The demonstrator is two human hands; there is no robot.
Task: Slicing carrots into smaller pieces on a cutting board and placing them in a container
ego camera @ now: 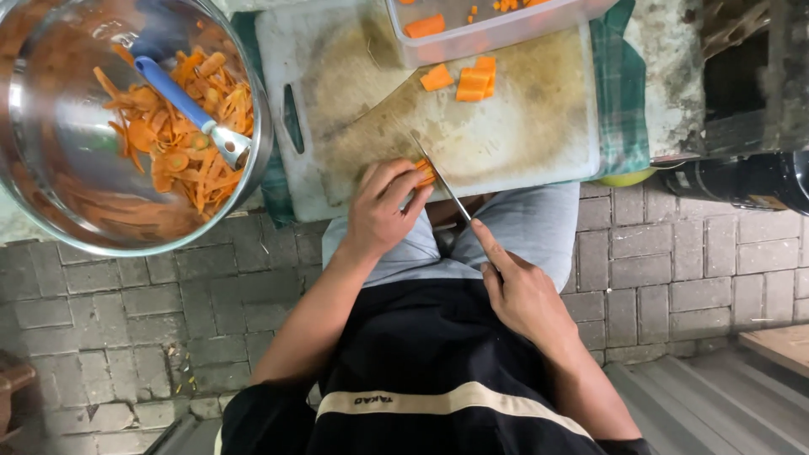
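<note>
Fingers [403, 187] of left hand [381, 215] pinching firm, slippery carrot piece [425, 174] at cutting board [539, 152] near edge; right hand [522, 295] gripping knife [440, 177].

head view, straight down, close overhead

Board middle: the white cutting board [506, 135] lies bare between its near edge and the cut carrot chunks [472, 80]; a hand could pass there.
Board near edge: the left hand [383, 211] on a carrot piece [425, 174] and the knife [442, 181] held by the right hand [522, 291] fill it.
Board far edge: a clear plastic tub [489, 29] overhangs and blocks it.
Board left side: a steel bowl [50, 126] of peelings with a blue peeler [190, 105] stands close beside.
Board right side: the bare counter [674, 76] strip is open.
</note>
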